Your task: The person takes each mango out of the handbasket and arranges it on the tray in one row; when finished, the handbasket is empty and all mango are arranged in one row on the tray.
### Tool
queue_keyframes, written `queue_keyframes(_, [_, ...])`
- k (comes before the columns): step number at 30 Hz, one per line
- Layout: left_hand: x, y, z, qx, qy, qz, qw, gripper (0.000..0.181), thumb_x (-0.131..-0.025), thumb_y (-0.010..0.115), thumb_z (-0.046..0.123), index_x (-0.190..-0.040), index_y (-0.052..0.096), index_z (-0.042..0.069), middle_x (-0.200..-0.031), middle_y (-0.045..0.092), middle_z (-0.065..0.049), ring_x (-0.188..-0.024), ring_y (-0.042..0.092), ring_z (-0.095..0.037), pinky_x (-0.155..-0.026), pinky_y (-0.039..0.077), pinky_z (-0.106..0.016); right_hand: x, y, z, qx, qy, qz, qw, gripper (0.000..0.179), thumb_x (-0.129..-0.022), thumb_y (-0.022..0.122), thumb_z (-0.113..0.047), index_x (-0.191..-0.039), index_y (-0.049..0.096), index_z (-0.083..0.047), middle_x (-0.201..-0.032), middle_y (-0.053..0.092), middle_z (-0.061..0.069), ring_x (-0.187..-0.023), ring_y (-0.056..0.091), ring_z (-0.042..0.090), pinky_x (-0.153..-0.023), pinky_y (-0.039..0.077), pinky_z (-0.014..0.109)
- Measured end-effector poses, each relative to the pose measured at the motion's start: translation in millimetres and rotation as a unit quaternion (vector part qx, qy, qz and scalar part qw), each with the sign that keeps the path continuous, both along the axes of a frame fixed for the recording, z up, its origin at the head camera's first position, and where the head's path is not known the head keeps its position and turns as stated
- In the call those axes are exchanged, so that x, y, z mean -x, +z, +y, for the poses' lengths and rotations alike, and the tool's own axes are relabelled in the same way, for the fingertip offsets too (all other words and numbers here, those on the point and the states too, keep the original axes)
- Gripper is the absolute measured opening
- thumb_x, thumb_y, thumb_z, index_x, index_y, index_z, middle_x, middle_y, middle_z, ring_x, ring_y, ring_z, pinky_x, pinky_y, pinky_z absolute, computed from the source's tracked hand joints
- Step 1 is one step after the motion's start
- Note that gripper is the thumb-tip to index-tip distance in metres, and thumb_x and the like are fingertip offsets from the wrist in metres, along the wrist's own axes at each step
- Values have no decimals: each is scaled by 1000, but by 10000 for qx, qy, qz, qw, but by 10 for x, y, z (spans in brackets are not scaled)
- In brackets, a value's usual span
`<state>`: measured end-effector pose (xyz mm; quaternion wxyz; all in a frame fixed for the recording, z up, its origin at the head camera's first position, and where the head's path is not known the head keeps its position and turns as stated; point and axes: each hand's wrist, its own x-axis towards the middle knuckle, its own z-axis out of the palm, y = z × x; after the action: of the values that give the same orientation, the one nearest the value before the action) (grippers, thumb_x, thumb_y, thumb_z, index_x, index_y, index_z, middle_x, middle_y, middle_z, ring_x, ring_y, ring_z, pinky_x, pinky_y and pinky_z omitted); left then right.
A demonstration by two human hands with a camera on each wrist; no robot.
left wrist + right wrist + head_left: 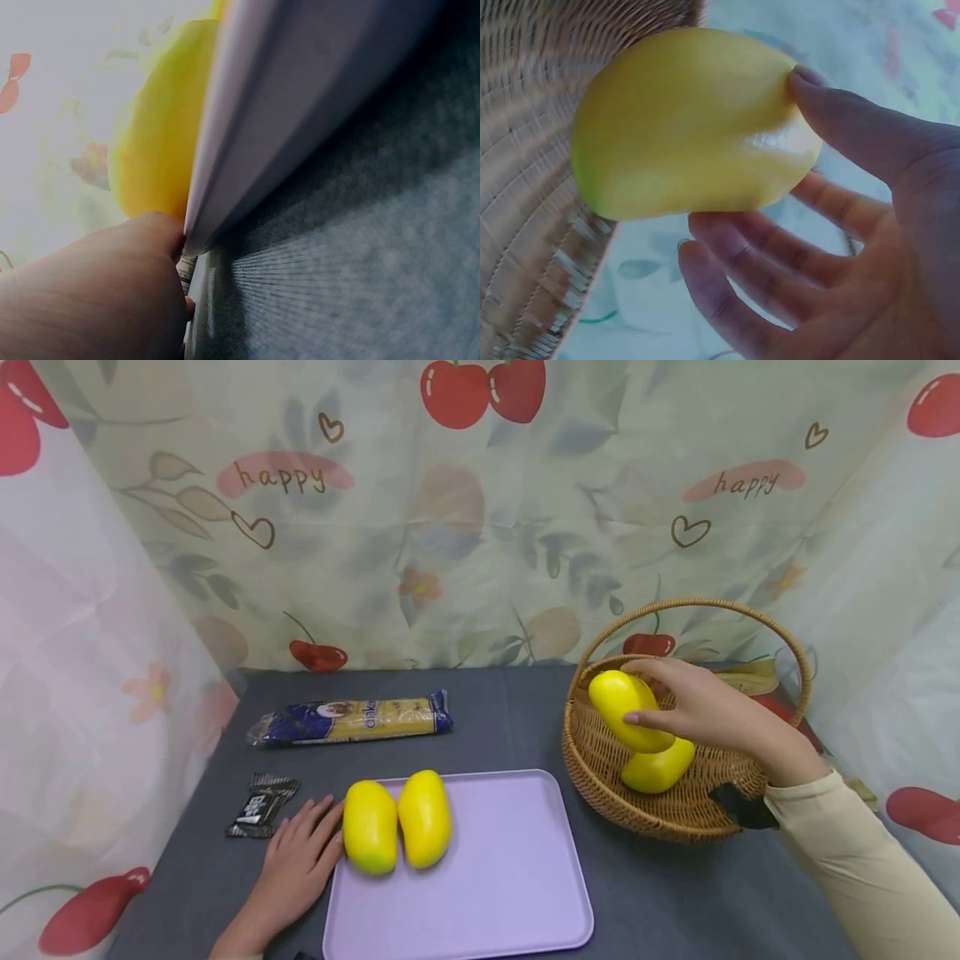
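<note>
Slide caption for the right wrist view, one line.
Right hand holding a yellow mango, with a wicker basket behind it.

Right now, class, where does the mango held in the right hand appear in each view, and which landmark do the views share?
Head: the held mango is right of centre, in the right hand, over the wicker basket.
Left wrist: not in it; a different mango, resting on the lilac tray, shows instead.
Right wrist: large, above and left of centre, partly covering the basket.
Shared landmark: the printed cloth backdrop, in all three.
</note>
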<state>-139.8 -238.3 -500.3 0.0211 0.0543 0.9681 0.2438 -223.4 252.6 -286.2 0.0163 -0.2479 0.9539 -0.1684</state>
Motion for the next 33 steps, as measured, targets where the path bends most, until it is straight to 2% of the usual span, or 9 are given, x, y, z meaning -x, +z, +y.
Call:
queue_keyframes(4, [-2, 2, -1, 8, 1, -15, 10000, 62, -101, 29, 55, -149, 37, 16, -152, 32, -18, -142, 17, -43, -110, 4, -68, -143, 44, -112, 62, -57, 161, 9998, 62, -86, 68, -45, -136, 50, -13, -129, 55, 10, -103, 57, 24, -85, 51, 46])
queue_keyframes(9, [-2, 8, -2, 14, 4, -17, 10000, 62, -101, 29, 55, -149, 37, 17, -152, 32, -17, -142, 17, -43, -109, 5, -68, -312, 30, -307, 203, -63, 161, 9996, 63, -86, 68, -46, -137, 50, -15, -124, 57, 7, -97, 57, 19, -80, 53, 39])
queue_keyframes(14, [-7, 16, 6, 17, 5, -25, 10000, 62, -101, 28, 55, -148, 38, 17, -152, 33, -18, -142, 17, -43, -109, 5, -68, -459, 7, -516, 336, -6, 220, 9992, 64, -86, 69, -45, -139, 49, -15, -123, 58, 8, -98, 59, 20, -81, 53, 41])
queue_keyframes(18, [-3, 18, 6, 21, 5, -5, 10000, 62, -101, 28, 55, -148, 38, 17, -152, 32, -17, -142, 17, -43, -110, 5, -68, -517, -54, -651, 484, 5, 273, 9985, 64, -85, 70, -43, -139, 49, -16, -119, 58, 6, -99, 57, 20, -82, 52, 40])
queue_keyframes(24, [5, 18, 8, 3, -16, -19, 10000, 61, -101, 28, 54, -148, 38, 16, -152, 33, -17, -142, 17, -42, -110, 5, -68, -556, -286, -860, 735, -143, 163, 9971, 64, -83, 72, -43, -137, 49, -17, -114, 59, 1, -94, 58, 16, -78, 51, 34])
queue_keyframes(33, [3, 15, 3, 38, -21, -3, 10000, 62, -101, 29, 54, -148, 38, 16, -152, 33, -17, -142, 18, -42, -110, 5, -68, -602, -752, -1258, 1097, -476, -381, 9921, 63, -83, 73, -44, -135, 51, -17, -106, 58, -2, -87, 55, 12, -69, 49, 26])
